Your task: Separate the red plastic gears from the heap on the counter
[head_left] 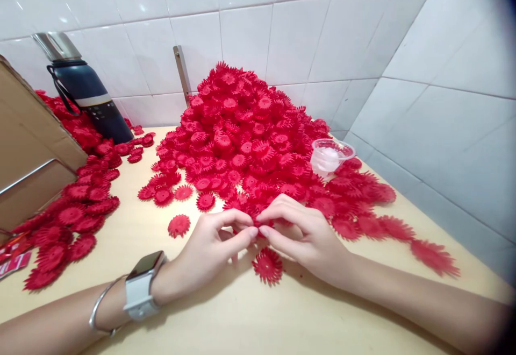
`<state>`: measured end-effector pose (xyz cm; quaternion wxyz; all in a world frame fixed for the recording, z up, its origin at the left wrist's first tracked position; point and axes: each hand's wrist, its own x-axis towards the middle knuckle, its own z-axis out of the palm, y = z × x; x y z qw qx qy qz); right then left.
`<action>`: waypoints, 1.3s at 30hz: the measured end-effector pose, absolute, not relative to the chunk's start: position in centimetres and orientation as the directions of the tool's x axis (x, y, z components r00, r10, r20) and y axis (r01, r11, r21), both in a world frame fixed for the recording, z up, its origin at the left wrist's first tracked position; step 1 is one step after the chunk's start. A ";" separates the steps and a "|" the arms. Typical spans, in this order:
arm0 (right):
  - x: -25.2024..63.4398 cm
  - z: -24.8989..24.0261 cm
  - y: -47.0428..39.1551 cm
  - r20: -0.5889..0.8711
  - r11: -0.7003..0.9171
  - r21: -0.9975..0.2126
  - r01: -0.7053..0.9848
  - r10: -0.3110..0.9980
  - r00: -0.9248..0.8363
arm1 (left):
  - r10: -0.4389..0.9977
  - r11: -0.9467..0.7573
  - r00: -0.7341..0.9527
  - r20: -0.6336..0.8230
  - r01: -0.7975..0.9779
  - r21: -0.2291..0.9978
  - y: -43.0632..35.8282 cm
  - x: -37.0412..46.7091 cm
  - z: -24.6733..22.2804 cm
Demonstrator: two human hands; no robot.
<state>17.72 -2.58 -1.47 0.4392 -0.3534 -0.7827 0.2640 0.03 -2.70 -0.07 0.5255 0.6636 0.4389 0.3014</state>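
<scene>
My left hand and my right hand meet tip to tip over the table, each with thumb and forefinger closed in a pinch. A bit of a red flower-shaped piece shows between the fingertips; the fingers hide most of it. Just below them, a single red fringed flower disc lies flat on the table. Behind my hands rises a large heap of the same red flower discs. One loose disc rests to the left of my left hand.
A clear plastic cup with something whitish in it stands against the heap's right side. More red discs spread along the left, beside a cardboard box and a dark blue thermos bottle. White tiled walls bound the pale table.
</scene>
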 end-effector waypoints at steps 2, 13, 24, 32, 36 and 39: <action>17.8 -1.4 -2.5 0.447 0.555 -0.778 0.295 0.818 -0.362 | 0.900 -0.066 0.432 -0.058 0.266 0.962 -2.6 0.0 0.0; 17.8 -1.3 -2.2 0.266 0.346 -0.918 0.192 0.899 -0.349 | 0.895 -0.088 0.444 -0.043 0.271 0.958 -2.7 0.0 0.2; 18.0 -1.3 -2.4 0.221 0.258 -0.962 0.092 0.930 -0.295 | 0.911 0.048 0.397 -0.116 0.176 0.983 -2.6 0.4 0.6; 17.7 -1.1 -2.7 0.471 0.587 -0.760 0.279 0.794 -0.384 | 0.900 0.089 0.419 -0.123 0.099 0.991 -2.3 0.2 0.0; 17.6 -1.2 -2.7 0.574 0.699 -0.652 0.295 0.709 -0.409 | 0.909 0.062 0.402 -0.106 0.121 0.991 -2.1 0.3 0.1; 17.5 -1.3 -2.7 0.625 0.736 -0.604 0.305 0.676 -0.391 | 0.913 0.061 0.389 -0.121 0.164 0.985 -2.0 0.2 0.2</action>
